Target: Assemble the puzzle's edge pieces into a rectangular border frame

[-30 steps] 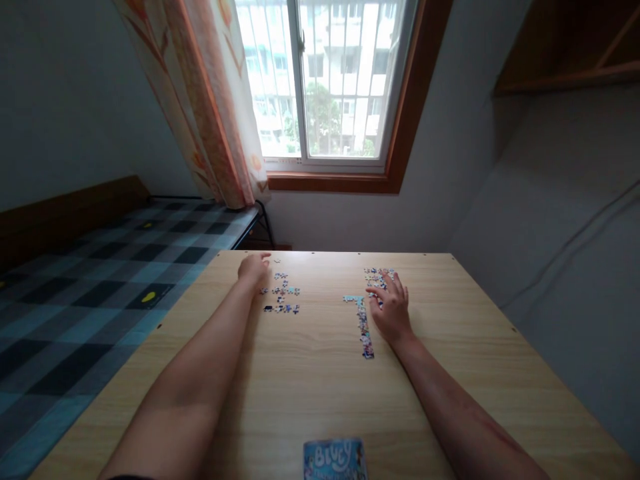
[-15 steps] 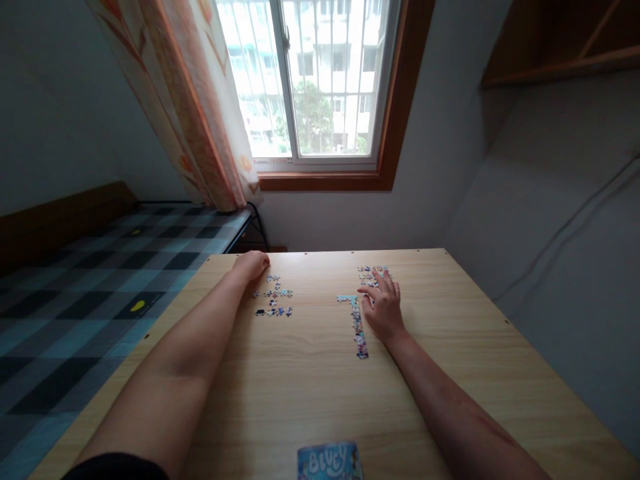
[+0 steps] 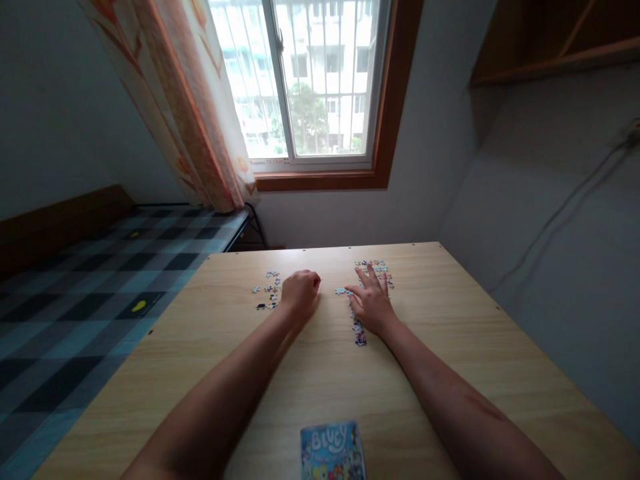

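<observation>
Home BR, w/ checked bed (image 3: 75,293), curtain (image 3: 175,100).

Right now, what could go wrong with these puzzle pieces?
1. The right hand is spread partly over the joined strip; a sideways slide might break it up.
2. The left hand sits right beside the loose pieces; its wrist could sweep them askew.
3. Its fingers are curled, hiding whatever they may hold; a dropped piece could go unnoticed.
</observation>
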`<state>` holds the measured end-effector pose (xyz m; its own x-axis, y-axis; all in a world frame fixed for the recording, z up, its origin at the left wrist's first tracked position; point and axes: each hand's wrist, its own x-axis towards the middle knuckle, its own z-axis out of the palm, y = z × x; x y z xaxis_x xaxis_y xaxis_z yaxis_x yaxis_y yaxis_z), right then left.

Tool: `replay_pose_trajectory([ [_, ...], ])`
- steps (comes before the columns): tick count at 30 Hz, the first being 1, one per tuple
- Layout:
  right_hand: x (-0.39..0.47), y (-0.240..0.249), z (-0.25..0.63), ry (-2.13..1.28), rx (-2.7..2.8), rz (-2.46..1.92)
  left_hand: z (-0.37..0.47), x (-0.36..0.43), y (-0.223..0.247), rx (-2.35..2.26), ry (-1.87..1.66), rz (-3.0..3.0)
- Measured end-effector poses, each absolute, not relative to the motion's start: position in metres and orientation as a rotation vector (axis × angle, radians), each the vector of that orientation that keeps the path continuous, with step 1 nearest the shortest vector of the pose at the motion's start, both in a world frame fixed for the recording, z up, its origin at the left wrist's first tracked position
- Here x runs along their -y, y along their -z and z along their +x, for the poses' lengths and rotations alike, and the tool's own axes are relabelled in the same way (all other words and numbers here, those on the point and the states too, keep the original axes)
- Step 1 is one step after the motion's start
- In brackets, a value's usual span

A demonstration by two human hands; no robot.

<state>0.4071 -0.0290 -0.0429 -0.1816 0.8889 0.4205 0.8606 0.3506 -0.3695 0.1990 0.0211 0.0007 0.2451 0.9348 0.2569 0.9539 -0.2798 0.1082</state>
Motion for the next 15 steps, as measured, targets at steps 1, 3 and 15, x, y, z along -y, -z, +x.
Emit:
replay_pose_trajectory([
  [1, 0.030, 0.042, 0.407, -0.062, 2.067, -1.516, 0.207, -0.016, 0.004, 1.833, 0.424, -2.429],
  [3, 0.031, 0.042, 0.406, -0.053, 2.097, -1.511, 0.216, -0.010, 0.012, 1.815, 0.426, -2.453],
  [15, 0.028, 0.046, 0.404, -0.056, 2.201, -1.518, 0.212, -0.016, 0.033, 1.731, 0.634, -2.605],
])
